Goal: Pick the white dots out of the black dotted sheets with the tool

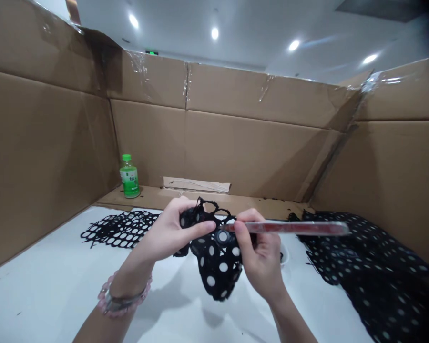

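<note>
A piece of black fabric with white dots (211, 267) is raised above the white table, its lower part hanging loose. My left hand (178, 228) is closed on its upper left side, thumb along the front. Open loops of black mesh stick up along the fabric's top edge. In my right hand (262, 257) is a slim stick-like tool with a red translucent handle (296, 228), pinched near its front end. Its tip points left and meets the fabric beside my left thumb; the tip's exact shape is too small to tell.
Black netting with holes (128, 228) lies on the table (57, 281) at left. A large heap of black dotted fabric (372, 267) covers the right side. A white cup or bowl (285, 255) is partly hidden behind my right hand. A green bottle (130, 178) stands by the cardboard wall (236, 143).
</note>
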